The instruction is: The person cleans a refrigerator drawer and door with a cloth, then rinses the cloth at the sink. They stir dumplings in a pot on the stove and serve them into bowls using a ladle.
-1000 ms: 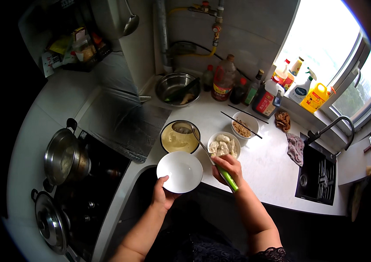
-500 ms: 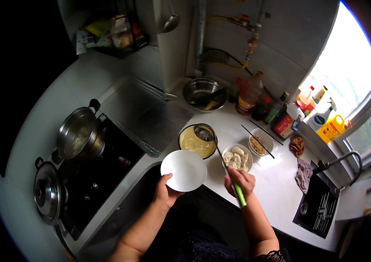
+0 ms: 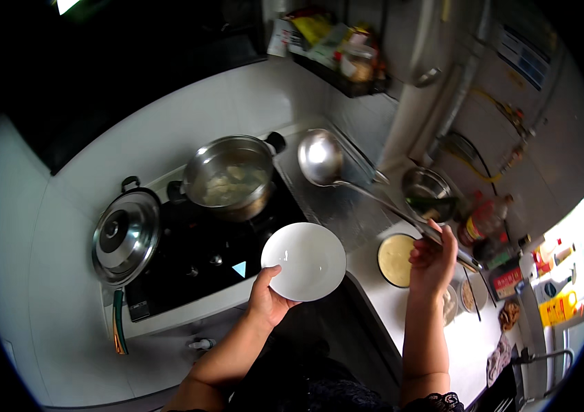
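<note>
My left hand (image 3: 270, 300) grips a white bowl (image 3: 306, 262) by its near-left rim, thumb over the edge. The bowl's inside looks bare. My right hand (image 3: 436, 257) is closed around the long handle of a metal ladle (image 3: 321, 158). The ladle's shiny head hangs over the counter between the pot and the corner, apart from both. To the left of it, a steel pot (image 3: 237, 210) stands on the black cooktop (image 3: 189, 264), with pale pieces of food in liquid. A pale-yellow-filled round bowl (image 3: 396, 261) sits just left of my right hand.
A steel lid (image 3: 127, 237) lies at the cooktop's left. My right forearm partly hides a white bowl (image 3: 451, 305); beside it is a bowl of small brown bits (image 3: 472, 294) with chopsticks. A metal basin (image 3: 426, 189) and several bottles (image 3: 488, 220) line the back right.
The view has swung left toward the cooktop. My right hand has lifted the ladle out of the yellow-filled bowl, its head now raised to the left. My left hand still holds the white bowl.
</note>
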A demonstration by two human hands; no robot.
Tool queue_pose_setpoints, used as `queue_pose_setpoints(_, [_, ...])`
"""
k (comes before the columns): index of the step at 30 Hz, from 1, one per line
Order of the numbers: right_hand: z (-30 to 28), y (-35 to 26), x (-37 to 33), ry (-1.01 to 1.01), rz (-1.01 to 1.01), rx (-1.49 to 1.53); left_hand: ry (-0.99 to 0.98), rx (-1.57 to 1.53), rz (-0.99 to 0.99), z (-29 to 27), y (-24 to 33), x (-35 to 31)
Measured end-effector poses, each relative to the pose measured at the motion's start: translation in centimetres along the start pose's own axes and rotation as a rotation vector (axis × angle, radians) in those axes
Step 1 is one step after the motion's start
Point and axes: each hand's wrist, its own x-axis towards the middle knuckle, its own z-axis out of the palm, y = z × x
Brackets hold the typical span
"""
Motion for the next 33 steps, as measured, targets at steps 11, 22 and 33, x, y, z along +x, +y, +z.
queue_pose_setpoints(11, [18.2, 14.8, 1.1, -0.463, -0.332, -0.451, 0.241, -0.058, 0.168, -8.6, 10.2, -2.1])
queue_pose_setpoints(22, [23.9, 22.5, 7.0, -0.977, -1.243, -1.070, 0.310, -0.104, 0.222, -10.6, 12.0, -1.1])
queue_pose_setpoints(33, [26.4, 23.6, 7.0, -0.699, -0.322, -0.898, 0.345, -0.193, 0.311, -9.6, 12.2, -1.1])
